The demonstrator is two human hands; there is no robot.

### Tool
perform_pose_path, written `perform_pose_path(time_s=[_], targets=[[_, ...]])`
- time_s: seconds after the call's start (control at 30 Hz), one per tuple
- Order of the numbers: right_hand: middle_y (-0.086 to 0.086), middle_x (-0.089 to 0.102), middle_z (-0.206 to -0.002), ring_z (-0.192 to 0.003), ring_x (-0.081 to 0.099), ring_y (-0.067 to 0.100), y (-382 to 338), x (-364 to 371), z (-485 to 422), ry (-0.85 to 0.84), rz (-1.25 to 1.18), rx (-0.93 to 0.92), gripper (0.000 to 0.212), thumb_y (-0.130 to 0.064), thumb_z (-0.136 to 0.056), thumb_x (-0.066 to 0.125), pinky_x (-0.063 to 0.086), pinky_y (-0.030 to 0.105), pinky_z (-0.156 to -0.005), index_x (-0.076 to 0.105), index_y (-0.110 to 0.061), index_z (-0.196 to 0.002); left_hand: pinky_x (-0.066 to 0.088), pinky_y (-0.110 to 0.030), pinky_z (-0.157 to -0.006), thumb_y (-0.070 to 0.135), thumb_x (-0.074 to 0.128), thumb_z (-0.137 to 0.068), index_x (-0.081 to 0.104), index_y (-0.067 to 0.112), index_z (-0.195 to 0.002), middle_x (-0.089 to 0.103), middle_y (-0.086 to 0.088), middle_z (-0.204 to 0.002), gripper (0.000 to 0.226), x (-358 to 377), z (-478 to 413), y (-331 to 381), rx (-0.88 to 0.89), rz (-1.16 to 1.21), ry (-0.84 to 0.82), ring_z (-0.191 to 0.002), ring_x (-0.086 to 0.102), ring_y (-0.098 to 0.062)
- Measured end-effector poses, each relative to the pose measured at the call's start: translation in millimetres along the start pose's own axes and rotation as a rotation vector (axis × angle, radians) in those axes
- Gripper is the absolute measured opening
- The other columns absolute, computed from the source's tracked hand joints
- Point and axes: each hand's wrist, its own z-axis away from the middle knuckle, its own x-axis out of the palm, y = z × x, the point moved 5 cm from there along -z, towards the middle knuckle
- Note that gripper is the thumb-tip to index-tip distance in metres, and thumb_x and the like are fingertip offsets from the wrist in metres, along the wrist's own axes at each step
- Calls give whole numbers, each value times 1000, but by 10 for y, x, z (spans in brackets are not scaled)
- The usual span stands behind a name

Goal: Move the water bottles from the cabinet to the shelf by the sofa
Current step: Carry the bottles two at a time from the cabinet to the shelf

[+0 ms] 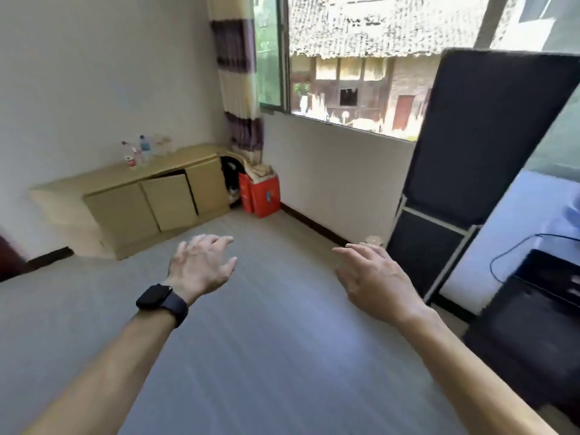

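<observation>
Several clear water bottles [145,149] stand in a cluster on top of a low beige cabinet [131,202] against the far left wall. One cabinet door hangs slightly ajar. My left hand [201,266], with a black watch on its wrist, is held out over the grey floor with fingers spread and nothing in it. My right hand [373,279] is also stretched forward, fingers apart and empty. Both hands are well short of the cabinet. No sofa or shelf can be made out.
A red box [260,194] stands in the corner beside the cabinet, under a striped curtain [238,80]. A tall dark panel [480,146] leans at the right under the window. Dark furniture with a cable [533,309] fills the right edge. Grey floor [266,340] stretches ahead.
</observation>
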Motion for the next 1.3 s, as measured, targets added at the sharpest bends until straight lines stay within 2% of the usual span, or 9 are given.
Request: perform_pose_path(time_s=[0.13,0.3,0.73,1.0,1.13,1.3], targets=[[-15,42,-149,-143,27,15,-725,155,-1047,16,28,-130,46,-51,-99,40,32,35,-111,42,-40,-143,37,-39,-103,53,47,-92,46,35,-141,52,6,-142,52,-277,-364,-936,-106,-51,52,-132,44,-18],[-15,43,-149,-143,27,14,-1276,322,-2134,70,0,-208,46,-52,-98,40,33,36,-111,42,-40,-143,38,-40,-102,52,49,-91,50,34,-138,54,7,-139,50,-411,-883,-1732,-202,-54,134,-130,46,-18],[-16,42,-150,-145,25,13,-1771,899,-4898,118,-74,-384,45,-50,-100,37,33,39,-112,40,-39,-144,40,-39,-103,53,48,-92,48,34,-139,54,9,-140,51,-394,-2947,-3024,-383,-104,230,-132,45,-18],[-18,43,-149,-144,26,14,-2227,1390,-6400,115,-74,-448,44,-48,-101,38,31,39,-112,43,-38,-143,39,-41,-102,57,39,-89,50,35,-138,55,11,-138,55,-194,-4063,-3854,-420,-115,235,-131,46,-19],[-18,43,-149,-144,25,14,-2577,1743,-7128,101,-56,-461,44,-48,-101,37,31,39,-111,42,-39,-144,37,-40,-105,54,45,-92,47,34,-140,52,10,-141,52,-36,-4646,-4491,-427,-130,224,-133,43,-18],[-17,45,-148,-145,27,15,-3033,2045,-8112,115,-42,-444,44,-48,-101,36,31,40,-113,45,-38,-143,34,-40,-107,54,41,-94,42,34,-143,50,9,-143,54,84,-5449,-5382,-415,-141,179,-135,40,-17]])
